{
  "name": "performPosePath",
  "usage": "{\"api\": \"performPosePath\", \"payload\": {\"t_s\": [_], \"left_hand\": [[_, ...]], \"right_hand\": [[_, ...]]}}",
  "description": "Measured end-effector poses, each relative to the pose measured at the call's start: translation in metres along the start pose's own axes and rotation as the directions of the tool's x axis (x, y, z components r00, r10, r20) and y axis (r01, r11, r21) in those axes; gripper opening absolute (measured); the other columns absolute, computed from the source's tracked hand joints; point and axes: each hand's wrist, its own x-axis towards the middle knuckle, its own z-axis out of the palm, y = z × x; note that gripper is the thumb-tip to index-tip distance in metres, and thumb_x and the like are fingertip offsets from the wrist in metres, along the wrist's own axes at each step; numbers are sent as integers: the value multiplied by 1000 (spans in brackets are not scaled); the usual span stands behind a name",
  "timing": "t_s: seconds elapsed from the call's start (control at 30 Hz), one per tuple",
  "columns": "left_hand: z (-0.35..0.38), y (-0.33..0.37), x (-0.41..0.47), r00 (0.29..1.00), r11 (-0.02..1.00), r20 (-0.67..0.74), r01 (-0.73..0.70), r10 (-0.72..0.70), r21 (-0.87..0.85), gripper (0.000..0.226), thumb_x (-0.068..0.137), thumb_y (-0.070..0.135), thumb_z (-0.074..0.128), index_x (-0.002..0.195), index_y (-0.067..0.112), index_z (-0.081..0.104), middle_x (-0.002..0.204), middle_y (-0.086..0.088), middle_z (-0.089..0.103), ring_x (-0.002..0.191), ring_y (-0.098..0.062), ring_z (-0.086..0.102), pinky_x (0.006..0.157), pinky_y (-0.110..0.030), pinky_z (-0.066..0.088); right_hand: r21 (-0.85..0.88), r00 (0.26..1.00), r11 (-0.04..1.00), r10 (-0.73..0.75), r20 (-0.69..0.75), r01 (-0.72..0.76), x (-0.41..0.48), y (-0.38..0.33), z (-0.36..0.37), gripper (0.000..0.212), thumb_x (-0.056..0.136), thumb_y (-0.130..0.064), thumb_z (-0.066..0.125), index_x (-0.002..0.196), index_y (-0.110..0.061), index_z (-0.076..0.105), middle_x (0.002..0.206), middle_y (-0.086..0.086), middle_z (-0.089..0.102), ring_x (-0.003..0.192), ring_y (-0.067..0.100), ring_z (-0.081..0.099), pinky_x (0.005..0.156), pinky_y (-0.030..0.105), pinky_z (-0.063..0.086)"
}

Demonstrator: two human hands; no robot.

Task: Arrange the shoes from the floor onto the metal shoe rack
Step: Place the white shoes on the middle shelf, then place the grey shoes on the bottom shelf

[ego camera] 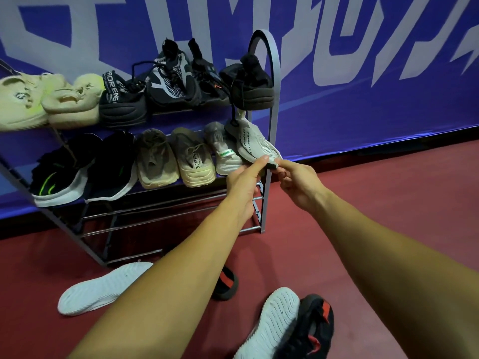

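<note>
A person holds a light grey shoe (pixel 255 142) at the right-hand end of the middle shelf of the metal shoe rack (pixel 275 73), just inside its arched side frame. The shoe's long axis runs on a slant, its far end up and back under the top shelf and its near end down and forward towards the person. It is tipped on its side, leaning over a matching grey shoe (pixel 225 154) just beside it. Which end is the toe cannot be told. The left hand (pixel 243 186) lays its thumb along the near edge, with its fingers (pixel 255 194) curled underneath. The right hand (pixel 298 183) pinches the same end between thumb and narrow-set fingers (pixel 281 163). To the left on that shelf stand a beige pair (pixel 176 159) and a black pair with green marks (pixel 83 169), heels to the front. The top shelf carries black shoes (pixel 171 79) and pale yellow shoes (pixel 46 99). On the red floor (pixel 375 203) lie a white shoe (pixel 103 288) sole up, a second white shoe (pixel 276 314), a black-and-red shoe (pixel 315 325) touching it, and another (pixel 226 283) partly hidden by the left forearm.
</note>
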Motion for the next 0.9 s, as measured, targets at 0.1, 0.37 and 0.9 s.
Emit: {"api": "performPosePath", "payload": {"t_s": [0.1,0.37,0.9], "left_hand": [[1,1,3,998,999,-56,26,-24,34,16,76,32,84,73,21,71,79,3,65,66,-8,52,50,-19,35],[-4,3,10,991,999,-129,40,-37,22,13,85,19,75,74,20,70,74,6,70,62,-5,53,50,-20,32],[-71,-5,-37,997,820,-21,-48,72,570,18,87,26,65,74,15,69,76,0,69,59,-8,53,41,-12,34]], "right_hand": [[30,999,999,-26,-21,27,8,4,9,3,87,-8,69,87,-6,72,73,2,58,54,4,41,45,13,29],[-84,989,996,-35,-144,23,18,18,21,19,88,-21,74,93,-3,73,68,3,61,49,7,43,41,17,32],[-479,998,878,-12,-55,-16,-38,20,9,14,87,2,61,92,-7,69,86,10,64,56,10,47,53,23,31]]}}
